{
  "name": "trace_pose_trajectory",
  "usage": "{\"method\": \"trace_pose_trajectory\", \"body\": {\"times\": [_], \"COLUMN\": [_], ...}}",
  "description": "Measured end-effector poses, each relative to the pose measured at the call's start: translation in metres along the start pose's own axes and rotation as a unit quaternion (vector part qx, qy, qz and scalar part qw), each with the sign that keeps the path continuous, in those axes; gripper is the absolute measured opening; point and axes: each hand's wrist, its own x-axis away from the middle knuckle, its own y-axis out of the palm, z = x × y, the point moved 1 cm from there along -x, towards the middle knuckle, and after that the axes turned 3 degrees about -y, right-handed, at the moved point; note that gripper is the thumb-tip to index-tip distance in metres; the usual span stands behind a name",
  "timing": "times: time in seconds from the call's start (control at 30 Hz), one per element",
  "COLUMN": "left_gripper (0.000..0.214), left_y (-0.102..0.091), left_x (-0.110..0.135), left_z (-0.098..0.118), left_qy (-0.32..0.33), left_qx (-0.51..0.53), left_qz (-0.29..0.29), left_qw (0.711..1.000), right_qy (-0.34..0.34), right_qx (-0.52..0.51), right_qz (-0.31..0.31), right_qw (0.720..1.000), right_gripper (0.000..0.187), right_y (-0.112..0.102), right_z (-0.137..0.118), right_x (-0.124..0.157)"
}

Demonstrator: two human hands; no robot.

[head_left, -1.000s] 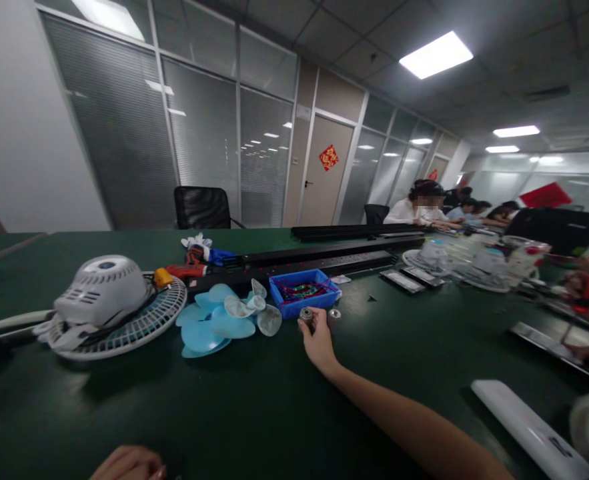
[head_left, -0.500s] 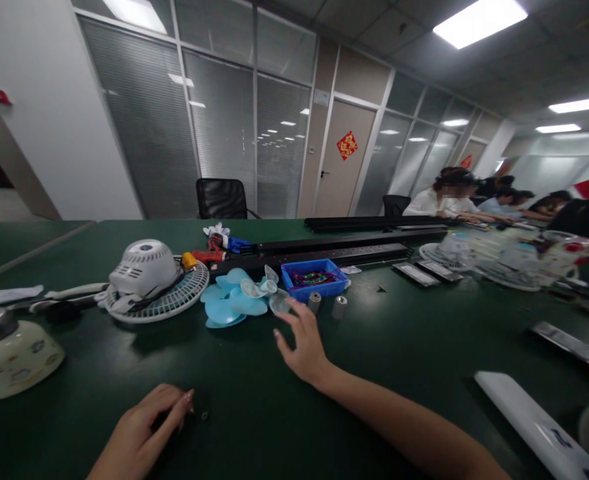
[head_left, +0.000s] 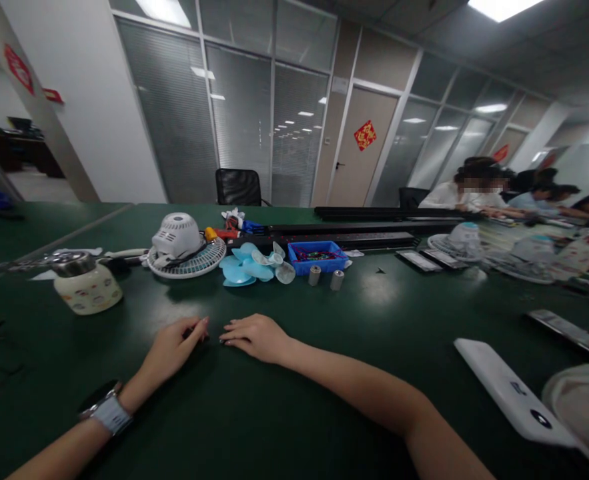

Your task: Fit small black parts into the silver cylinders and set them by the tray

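Note:
Both my hands rest on the green table point(head_left: 354, 320), fingertips almost meeting. My left hand point(head_left: 174, 347) lies with fingers together and thumb pressed to them, over a small dark thing I cannot make out. A watch point(head_left: 105, 411) sits on that wrist. My right hand point(head_left: 257, 337) lies palm down, fingers stretched flat toward the left, holding nothing. Farther back stand two small metal cylinders point(head_left: 314, 275) point(head_left: 337, 279), well apart from both hands.
Behind the cylinders are a blue tray point(head_left: 298, 264) of small parts, blue fan blades point(head_left: 244, 270), and a white fan motor point(head_left: 177, 235) on its grille point(head_left: 194, 265). A cream jar point(head_left: 88, 291) stands left, a white flat part point(head_left: 509, 393) right. Black rails point(head_left: 344, 237) cross the back. Other people work at the far right.
My right hand let go of a metal cylinder and drew back toward me. My left hand came forward into view. The view swung left, showing the cream jar.

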Motion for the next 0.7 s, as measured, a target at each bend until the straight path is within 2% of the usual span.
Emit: {"method": "trace_pose_trajectory", "body": {"times": [0.17, 0.27, 0.33, 0.43, 0.57, 0.63, 0.7], "left_gripper": [0.048, 0.049, 0.049, 0.048, 0.047, 0.047, 0.048], "left_y": [-0.001, -0.002, -0.003, -0.003, -0.002, -0.002, -0.002], "left_x": [0.001, 0.002, 0.002, 0.003, 0.002, 0.0, -0.001], "left_z": [0.004, 0.005, 0.003, 0.0, -0.003, -0.003, -0.002], "left_qy": [-0.004, 0.0, 0.004, 0.009, 0.009, 0.007, 0.008], "left_qx": [-0.003, -0.004, -0.005, -0.005, 0.0, 0.003, 0.005], "left_qz": [0.005, 0.004, 0.002, 0.001, -0.001, -0.002, -0.002], "left_qw": [1.0, 1.0, 1.0, 1.0, 1.0, 1.0, 1.0], "right_qy": [0.009, 0.008, 0.023, 0.107, 0.276, 0.338, 0.376], "right_qx": [0.022, 0.051, 0.072, 0.118, 0.191, 0.216, 0.229], "right_qz": [0.024, 0.022, 0.034, 0.103, 0.199, 0.21, 0.199], "right_qw": [0.999, 0.998, 0.997, 0.982, 0.921, 0.892, 0.875], "right_gripper": [0.037, 0.03, 0.024, 0.026, 0.037, 0.035, 0.031], "right_y": [0.004, 0.006, -0.002, -0.04, -0.112, -0.135, -0.144], "right_z": [-0.005, -0.01, -0.01, 0.009, 0.065, 0.091, 0.108], "right_x": [-0.007, -0.012, -0.012, -0.002, 0.029, 0.046, 0.059]}}
